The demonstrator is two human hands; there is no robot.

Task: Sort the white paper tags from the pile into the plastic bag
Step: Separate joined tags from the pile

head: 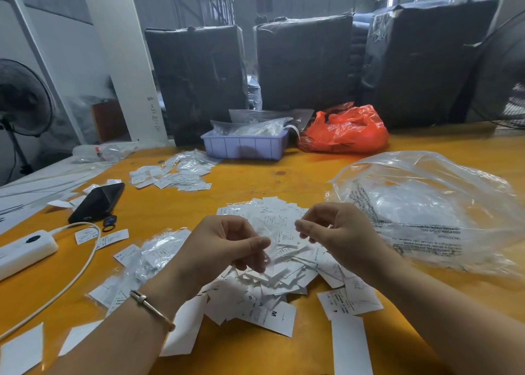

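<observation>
Fingers (257, 245) pinching tags (284, 238) above pile (270, 283)

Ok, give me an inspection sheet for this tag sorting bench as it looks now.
Surface: orange table.
Job's things: pile of tags in front; clear plastic bag lies right of it.
Clutter: phone, lilac tray, red bag, second heap of tags.
Grippers: left hand and right hand pinch tags above the pile.
Cables: white cable from power strip.
Surroundings: wrapped bales, fan.
</observation>
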